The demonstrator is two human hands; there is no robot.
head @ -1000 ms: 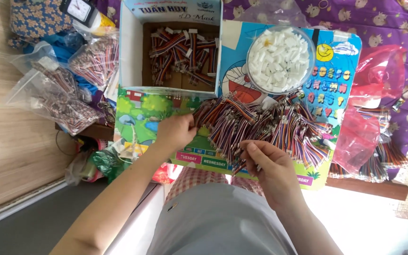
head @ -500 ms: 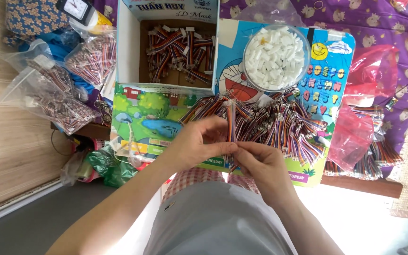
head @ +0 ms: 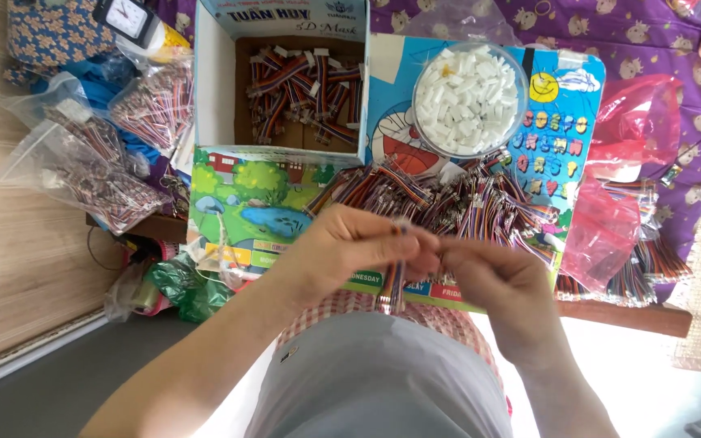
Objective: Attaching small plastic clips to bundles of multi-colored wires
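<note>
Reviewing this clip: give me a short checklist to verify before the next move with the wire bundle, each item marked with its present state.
1. Left hand grips the striped wire bundle: ok.
2. Right hand meets the bundle's top end: ok.
3. White connector seated on that end: cannot tell, fingers cover it.
4. Bowl of white connectors upright on the table behind the wire pile: ok.
5. Cardboard box of finished pieces open: ok.
6. Bundle's lower end hanging free over the lap: ok.
</note>
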